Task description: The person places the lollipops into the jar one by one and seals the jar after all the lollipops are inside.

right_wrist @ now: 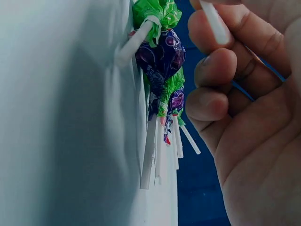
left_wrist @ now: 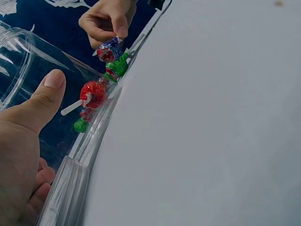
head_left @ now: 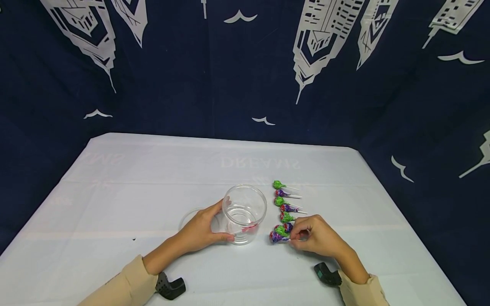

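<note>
My left hand (head_left: 200,231) grips a clear plastic jar (head_left: 245,204) from its left side, thumb at the front. The jar stands upright with its mouth facing up. Through its wall shows a red-wrapped lollipop (left_wrist: 94,94), low in the jar. Right of the jar, my right hand (head_left: 317,236) pinches the white stick of a purple-wrapped lollipop (head_left: 277,237) between thumb and fingers. That lollipop's head is close to a green-wrapped lollipop (head_left: 281,230). Several more green and purple lollipops (head_left: 280,201) form a column running away from me, sticks pointing right.
A clear round lid (head_left: 186,216) lies left of the jar, partly hidden by my left hand. A white cloth (head_left: 115,182) covers the table. Behind hangs a dark blue curtain (head_left: 183,85) with white prints. A small dark speck (head_left: 134,239) is on the cloth at left.
</note>
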{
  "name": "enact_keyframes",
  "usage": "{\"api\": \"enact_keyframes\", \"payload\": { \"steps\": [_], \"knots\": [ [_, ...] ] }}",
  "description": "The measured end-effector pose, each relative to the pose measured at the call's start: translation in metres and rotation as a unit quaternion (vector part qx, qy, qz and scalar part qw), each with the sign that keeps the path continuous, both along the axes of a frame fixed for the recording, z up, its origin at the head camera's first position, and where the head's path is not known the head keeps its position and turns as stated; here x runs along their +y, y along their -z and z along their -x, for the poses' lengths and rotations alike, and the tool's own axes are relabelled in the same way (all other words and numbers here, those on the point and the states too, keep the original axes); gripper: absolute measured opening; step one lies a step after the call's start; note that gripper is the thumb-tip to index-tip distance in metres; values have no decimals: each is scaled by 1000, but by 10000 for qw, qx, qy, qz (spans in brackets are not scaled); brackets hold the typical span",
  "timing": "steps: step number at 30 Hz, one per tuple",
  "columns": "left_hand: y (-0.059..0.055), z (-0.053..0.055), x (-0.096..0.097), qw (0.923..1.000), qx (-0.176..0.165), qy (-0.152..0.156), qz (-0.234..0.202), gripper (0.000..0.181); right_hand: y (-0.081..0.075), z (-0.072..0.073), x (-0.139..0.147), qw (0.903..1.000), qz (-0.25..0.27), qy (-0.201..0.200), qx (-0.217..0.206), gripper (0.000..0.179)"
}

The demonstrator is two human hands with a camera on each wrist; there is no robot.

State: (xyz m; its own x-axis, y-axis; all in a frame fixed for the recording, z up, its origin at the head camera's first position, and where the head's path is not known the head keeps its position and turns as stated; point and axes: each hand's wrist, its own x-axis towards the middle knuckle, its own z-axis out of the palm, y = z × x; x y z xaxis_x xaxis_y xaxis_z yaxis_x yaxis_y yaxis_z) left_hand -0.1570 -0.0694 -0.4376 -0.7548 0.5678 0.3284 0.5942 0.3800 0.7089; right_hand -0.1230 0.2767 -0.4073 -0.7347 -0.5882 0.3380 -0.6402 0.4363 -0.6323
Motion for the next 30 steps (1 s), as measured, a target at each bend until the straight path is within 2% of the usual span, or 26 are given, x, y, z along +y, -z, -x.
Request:
{"api": "enact_keyframes", "payload": {
  "steps": [8,13,22,26,30],
  "knots": [
    [2,1,0,10000,42,-1,-8,103,3,3,3,9980,538,-322,-19,31],
    [2,1,0,10000,61,12,-2,102,2,2,4,9960,808,-308,-218,35],
    [-1,0,-1,10000,18,-4,2,103,-4,4,6,9900,1305,-416,-346,30],
    [-1,0,-1,10000,11,5,2,102,-5,5,7,9843,1642,-546,-341,33],
    [0,0,-1,10000,32,12,-2,101,-8,7,6,9745,2064,-848,-240,37]
  ]
}}
